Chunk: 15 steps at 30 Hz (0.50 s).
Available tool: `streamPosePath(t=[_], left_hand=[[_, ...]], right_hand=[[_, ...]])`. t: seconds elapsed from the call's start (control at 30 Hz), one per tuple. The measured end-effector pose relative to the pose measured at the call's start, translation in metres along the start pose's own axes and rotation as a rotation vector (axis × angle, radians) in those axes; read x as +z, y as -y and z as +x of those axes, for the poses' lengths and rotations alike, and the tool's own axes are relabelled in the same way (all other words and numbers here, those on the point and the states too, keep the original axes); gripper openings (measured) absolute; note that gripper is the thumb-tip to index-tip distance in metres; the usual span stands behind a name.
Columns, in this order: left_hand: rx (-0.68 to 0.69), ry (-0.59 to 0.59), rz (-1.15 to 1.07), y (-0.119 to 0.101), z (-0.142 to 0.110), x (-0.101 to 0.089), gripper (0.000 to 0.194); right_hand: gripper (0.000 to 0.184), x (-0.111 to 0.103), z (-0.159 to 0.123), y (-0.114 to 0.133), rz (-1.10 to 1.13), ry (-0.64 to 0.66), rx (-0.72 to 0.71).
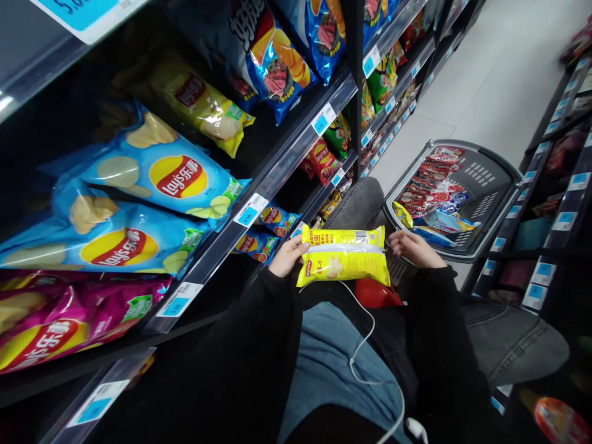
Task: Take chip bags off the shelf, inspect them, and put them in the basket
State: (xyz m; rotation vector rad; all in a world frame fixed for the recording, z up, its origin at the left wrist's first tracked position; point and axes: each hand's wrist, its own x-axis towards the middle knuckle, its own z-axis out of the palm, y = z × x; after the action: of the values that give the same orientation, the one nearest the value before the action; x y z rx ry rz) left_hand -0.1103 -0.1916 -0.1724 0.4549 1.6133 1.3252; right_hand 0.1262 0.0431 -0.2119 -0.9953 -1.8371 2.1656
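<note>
My left hand pinches the left end of a yellow bag of chips, thumb on top. The bag lies level above my lap, its pale back seam and a barcode facing up. Just past its right end is my right hand, fingers curled together close to the bag's edge; whether they touch it or hold anything I cannot make out. Partly hidden under the yellow bag is a red bag.
Shelves on the left hold blue chip bags, purple bags and a yellow-green bag. A grey shopping basket with several packets stands ahead on the right. More shelving lines the right side. A white cable hangs over my lap.
</note>
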Motion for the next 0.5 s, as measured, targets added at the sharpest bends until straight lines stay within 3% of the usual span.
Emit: streamPosePath(t=[0.03,0.1,0.37,0.5], left_hand=[[-0.001,-0.008,-0.026,0.002,-0.001,0.000,0.054],[0.003,-0.020,-0.064,0.005,-0.001,0.000,0.058],[-0.010,-0.034,-0.052,0.000,0.000,-0.004,0.062],[-0.132,0.053,0.037,-0.010,0.002,-0.006,0.060]], right_hand=[[0.043,0.002,-0.002,0.001,0.051,0.131,-0.011],[0.037,0.011,-0.004,0.005,0.059,0.204,-0.071],[0.040,0.042,0.008,0.001,0.054,0.033,-0.173],[0.046,0.055,0.011,-0.005,0.195,0.018,-0.122]])
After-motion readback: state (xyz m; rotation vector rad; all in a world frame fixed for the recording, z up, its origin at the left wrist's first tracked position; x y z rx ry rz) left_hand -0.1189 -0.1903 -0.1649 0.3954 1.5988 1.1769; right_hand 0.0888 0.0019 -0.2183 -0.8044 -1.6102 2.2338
